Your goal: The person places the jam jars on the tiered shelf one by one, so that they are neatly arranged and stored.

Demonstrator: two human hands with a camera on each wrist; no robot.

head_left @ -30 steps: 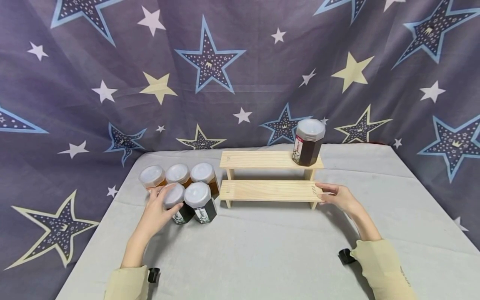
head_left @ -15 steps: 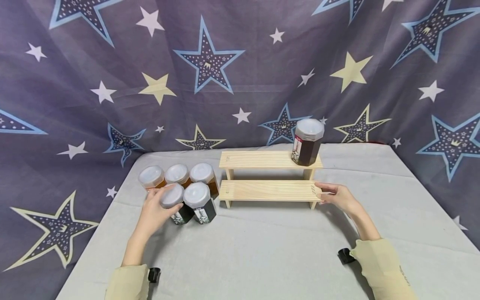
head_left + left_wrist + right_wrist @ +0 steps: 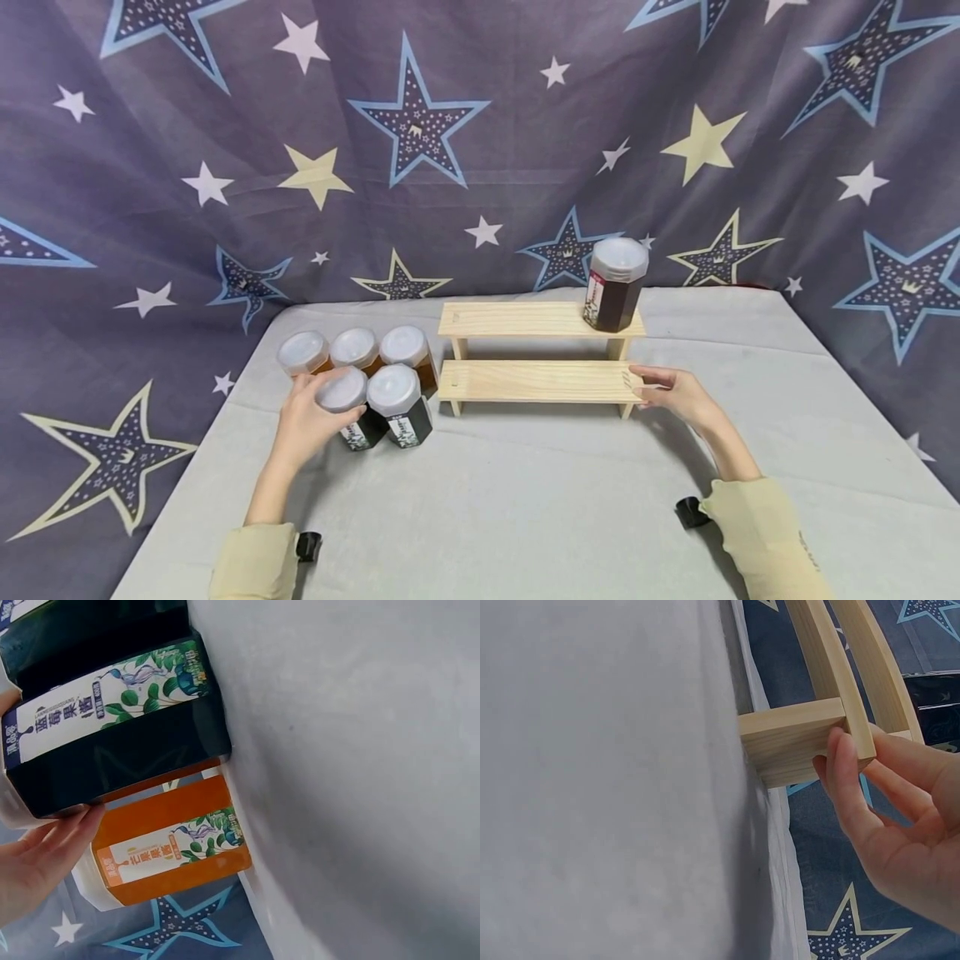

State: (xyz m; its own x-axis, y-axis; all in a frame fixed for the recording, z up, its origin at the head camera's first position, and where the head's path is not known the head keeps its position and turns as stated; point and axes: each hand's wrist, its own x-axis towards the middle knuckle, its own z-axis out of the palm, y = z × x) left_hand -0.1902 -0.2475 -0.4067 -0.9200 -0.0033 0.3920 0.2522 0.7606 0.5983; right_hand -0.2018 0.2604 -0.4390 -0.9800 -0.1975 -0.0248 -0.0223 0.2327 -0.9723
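The left hand (image 3: pixel 303 421) grips a dark, faceted, white-lidded jar (image 3: pixel 351 396); at four o'clock, the right hand (image 3: pixel 682 395) pinches a two-tier pale-wood rack (image 3: pixel 540 382).

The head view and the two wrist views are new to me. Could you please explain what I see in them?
No robot here: these are a person's bare hands. The head view is from a camera worn on the head, looking forward and down. The wrist views come from cameras on each wrist, so they look sideways.

On the pale cloth, to the left, are three orange-brown jars behind two dark jars. Beside them is a two-level wooden stand, with another dark-looking jar on its upper shelf.

The left hand grips the left dark jar; the right hand pinches the lower shelf's right end.
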